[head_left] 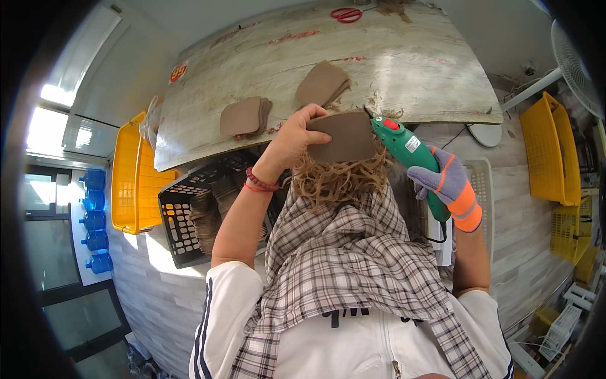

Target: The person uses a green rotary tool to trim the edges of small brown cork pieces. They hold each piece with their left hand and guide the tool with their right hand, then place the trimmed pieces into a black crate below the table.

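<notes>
My bare left hand (292, 140), with red bead bracelets at the wrist, pinches a brown rounded rectangular pad (344, 137) between thumb and fingers, just over my lap. My right hand (445, 183), in a purple and orange glove, is wrapped round a green corded electric cutter (404, 140) with a red switch. Its dark tip meets or nearly meets the pad's upper right corner; exact contact is hard to tell. Curly brown trimmings (338, 183) pile on my checked apron (341, 252) below the pad.
On the worn table (240, 69) lie two stacks of brown pads, one at the left (243, 118) and one nearer the middle (322, 84), plus red-handled scissors (346, 14). A black crate (180, 221) holds more brown pieces. Yellow crates (129, 183) and a white fan (577, 69) flank the table.
</notes>
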`<state>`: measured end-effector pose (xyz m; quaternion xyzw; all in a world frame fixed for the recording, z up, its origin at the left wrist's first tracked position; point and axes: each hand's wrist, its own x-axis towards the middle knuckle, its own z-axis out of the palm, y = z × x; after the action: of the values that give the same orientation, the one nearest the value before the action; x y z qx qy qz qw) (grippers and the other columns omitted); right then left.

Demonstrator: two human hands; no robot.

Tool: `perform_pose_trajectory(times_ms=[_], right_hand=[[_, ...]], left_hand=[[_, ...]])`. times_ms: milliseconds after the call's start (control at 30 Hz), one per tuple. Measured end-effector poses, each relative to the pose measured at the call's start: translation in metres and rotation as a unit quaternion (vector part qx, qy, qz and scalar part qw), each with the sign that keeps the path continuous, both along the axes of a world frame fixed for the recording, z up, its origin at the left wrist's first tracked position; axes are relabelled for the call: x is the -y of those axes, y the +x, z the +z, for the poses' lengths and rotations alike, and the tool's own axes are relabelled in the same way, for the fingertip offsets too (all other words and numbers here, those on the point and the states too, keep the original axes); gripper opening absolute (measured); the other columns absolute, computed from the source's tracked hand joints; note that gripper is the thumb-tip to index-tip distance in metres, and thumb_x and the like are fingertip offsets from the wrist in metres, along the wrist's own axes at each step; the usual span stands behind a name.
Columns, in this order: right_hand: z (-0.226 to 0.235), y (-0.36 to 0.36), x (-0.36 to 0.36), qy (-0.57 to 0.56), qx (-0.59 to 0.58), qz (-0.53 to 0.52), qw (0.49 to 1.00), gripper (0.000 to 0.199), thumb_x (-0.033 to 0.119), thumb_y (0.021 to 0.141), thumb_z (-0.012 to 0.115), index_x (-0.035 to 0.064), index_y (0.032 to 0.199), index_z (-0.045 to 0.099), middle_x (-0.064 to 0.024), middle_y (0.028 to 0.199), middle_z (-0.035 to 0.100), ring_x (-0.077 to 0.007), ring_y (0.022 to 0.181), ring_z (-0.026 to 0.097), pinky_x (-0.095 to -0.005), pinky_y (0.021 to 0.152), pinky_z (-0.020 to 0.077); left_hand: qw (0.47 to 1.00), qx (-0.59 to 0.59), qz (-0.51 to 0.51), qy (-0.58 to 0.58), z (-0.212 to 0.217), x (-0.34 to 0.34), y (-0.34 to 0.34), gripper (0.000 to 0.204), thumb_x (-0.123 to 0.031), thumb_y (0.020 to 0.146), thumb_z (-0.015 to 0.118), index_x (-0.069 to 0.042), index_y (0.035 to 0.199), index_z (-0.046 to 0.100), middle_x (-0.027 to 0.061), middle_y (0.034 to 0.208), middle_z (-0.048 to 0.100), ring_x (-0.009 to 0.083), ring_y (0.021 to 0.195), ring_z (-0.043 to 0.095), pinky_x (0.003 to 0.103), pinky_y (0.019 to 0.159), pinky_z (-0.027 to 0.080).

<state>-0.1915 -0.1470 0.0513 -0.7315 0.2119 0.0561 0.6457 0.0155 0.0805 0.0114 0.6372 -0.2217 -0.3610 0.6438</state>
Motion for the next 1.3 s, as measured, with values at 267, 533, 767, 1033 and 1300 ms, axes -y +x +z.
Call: perform_pose_trajectory(times_ms=[267, 533, 767, 1033, 1300], right_hand=[[-0.007, -0.001, -0.002, 0.032, -0.018, 0.025, 0.999, 0.042, 0.024, 0.077, 0.077, -0.0018, 0.105, 0.058, -0.0027, 0.07, 0.06, -0.0069, 0.053, 0.054, -0.0209, 0.047, 0.0451], [-0.001, 0.004, -0.012, 0.0, -0.007, 0.048, 0.999, 0.041, 0.025, 0.075, 0.079, -0.0011, 0.101, 0.06, -0.0021, 0.067, 0.059, -0.0061, 0.052, 0.052, -0.0212, 0.047, 0.0425], [0.001, 0.014, -0.019, -0.057, -0.02, 0.085, 0.995, 0.041, 0.026, 0.075, 0.078, 0.0005, 0.101, 0.06, -0.0009, 0.067, 0.058, -0.0054, 0.052, 0.051, -0.0213, 0.049, 0.0418], [-0.015, 0.037, -0.03, -0.008, 0.031, 0.048, 0.998, 0.044, 0.026, 0.075, 0.078, -0.0011, 0.104, 0.059, -0.0009, 0.066, 0.059, -0.0057, 0.053, 0.051, -0.0217, 0.049, 0.0418], [-0.033, 0.011, -0.014, -0.026, -0.015, 0.0, 1.0, 0.04, 0.019, 0.08, 0.073, -0.0026, 0.109, 0.056, -0.0031, 0.072, 0.06, -0.0082, 0.054, 0.055, -0.0232, 0.048, 0.047]], left_hand=[[0.996, 0.006, 0.07, -0.057, 0.004, -0.008, 0.011, 0.019, 0.001, 0.076, 0.069, -0.002, 0.093, 0.063, 0.0019, 0.083, 0.065, 0.0086, 0.073, 0.06, 0.023, 0.068, 0.05], [1.0, 0.03, -0.002, 0.001, 0.004, -0.005, 0.006, 0.017, 0.001, 0.077, 0.069, -0.002, 0.093, 0.063, 0.0015, 0.083, 0.065, 0.0081, 0.074, 0.06, 0.023, 0.069, 0.049], [0.994, 0.071, -0.053, 0.067, 0.01, 0.001, -0.002, 0.024, 0.003, 0.073, 0.068, -0.004, 0.096, 0.061, 0.0005, 0.087, 0.065, 0.0079, 0.08, 0.059, 0.023, 0.074, 0.048], [0.996, 0.067, -0.043, 0.04, 0.012, -0.009, -0.001, 0.046, 0.006, 0.074, 0.066, -0.003, 0.117, 0.053, 0.002, 0.09, 0.065, 0.0086, 0.082, 0.059, 0.022, 0.075, 0.048], [0.971, 0.103, 0.211, -0.036, 0.006, -0.097, 0.066, 0.025, 0.005, 0.079, 0.065, -0.002, 0.102, 0.061, 0.0049, 0.091, 0.065, 0.011, 0.079, 0.061, 0.024, 0.072, 0.051]])
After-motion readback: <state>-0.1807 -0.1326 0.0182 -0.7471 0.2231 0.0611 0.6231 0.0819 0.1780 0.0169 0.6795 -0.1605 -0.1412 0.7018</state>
